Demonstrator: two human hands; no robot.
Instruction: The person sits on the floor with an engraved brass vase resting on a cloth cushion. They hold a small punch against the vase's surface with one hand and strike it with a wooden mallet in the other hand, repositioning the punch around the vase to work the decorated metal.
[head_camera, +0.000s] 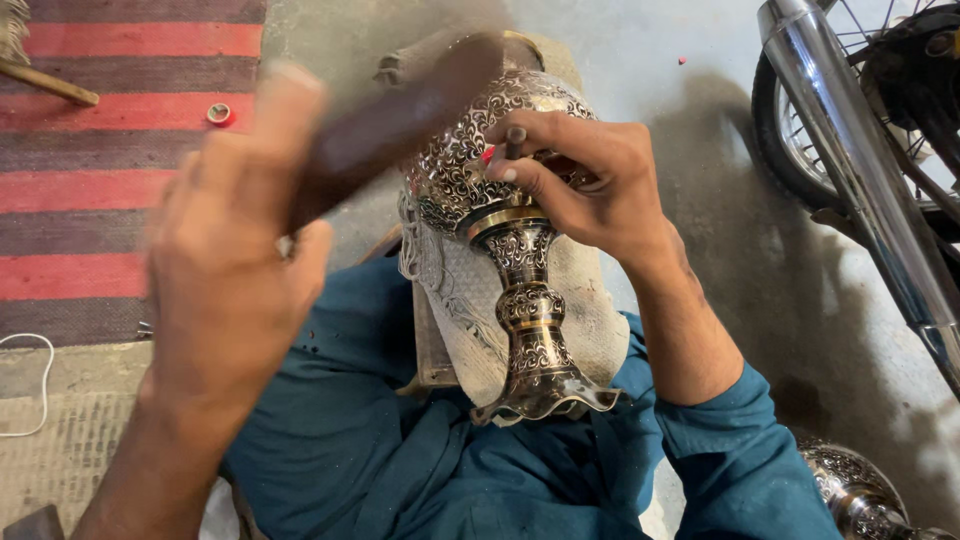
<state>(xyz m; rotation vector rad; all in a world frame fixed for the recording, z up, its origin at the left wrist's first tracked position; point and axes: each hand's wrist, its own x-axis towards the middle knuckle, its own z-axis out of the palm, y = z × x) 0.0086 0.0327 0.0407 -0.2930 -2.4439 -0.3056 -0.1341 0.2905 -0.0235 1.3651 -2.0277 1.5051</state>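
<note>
My clothing is all one teal-blue cloth, loose and creased. The sleeve on my right arm is pushed up past the wrist into a thick soft cuff, leaving the forearm bare. The same teal cloth covers my lap below the right sleeve, gathered in deep folds, with a few small dark specks on it to the left of that sleeve. My left forearm, far left of the sleeve, is bare, with no cuff showing. My right hand and left hand wear no gloves, rings or watch; the nails on my fingers are short.
</note>
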